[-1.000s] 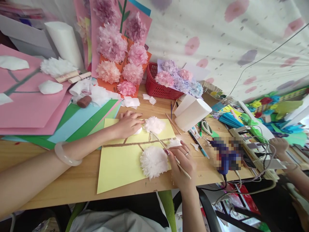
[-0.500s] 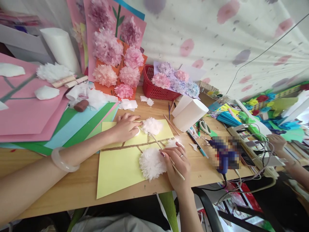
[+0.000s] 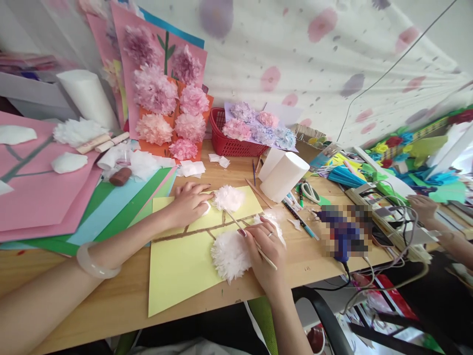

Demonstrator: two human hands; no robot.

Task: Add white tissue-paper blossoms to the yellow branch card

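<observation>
A yellow paper sheet (image 3: 177, 266) with brown branch lines lies on the wooden table (image 3: 111, 305). Two white tissue flowers sit on it: a small one (image 3: 229, 198) at the top and a bigger one (image 3: 229, 254) lower down. My left hand (image 3: 188, 203) rests on the sheet, fingers curled, pressing a small white piece beside the small flower. My right hand (image 3: 264, 251) grips a thin wooden stick (image 3: 236, 224) whose far end reaches under the small flower. The hand lies against the big flower.
Coloured paper sheets (image 3: 55, 192) are stacked at left. Behind stand pink flower boards (image 3: 162, 93), a red basket (image 3: 231, 143) and white foam cylinders (image 3: 283, 176). Scissors (image 3: 308, 192), pens and cables lie at right. Another person's hand (image 3: 423, 207) is at the far right.
The view has tilted so everything sits lower and further left. My right hand has shifted slightly left along the big flower, still holding the stick. My left hand stays by the small flower.
</observation>
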